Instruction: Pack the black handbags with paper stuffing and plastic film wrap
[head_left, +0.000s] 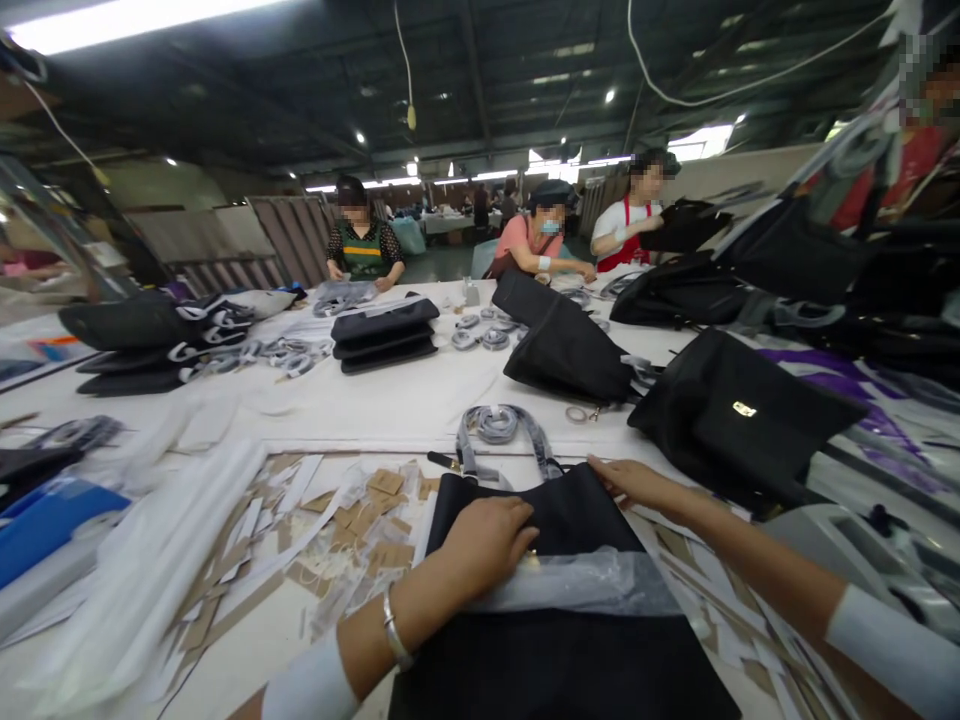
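A black handbag (577, 660) lies in front of me, with a strip of clear plastic film (585, 583) across its middle. My left hand (487, 540) rests on the upper part of the bag, fingers stretched out over a small gold-coloured fitting that is partly hidden. At the bag's upper right corner, my right hand (626, 480) has its fingers closed on the edge. Beyond the top edge, the wrapped handle (541, 440) stands up, with a coiled strap (496, 424) in wrapping inside its loop.
Brown paper tags and scraps (382, 500) lie left of the bag. Another black bag (739, 410) with a gold clasp lies at right, behind a grey machine (840, 560). Stacked black bags (386, 335) and wrapped straps (480, 335) cover parts of the table. Several co-workers stand opposite.
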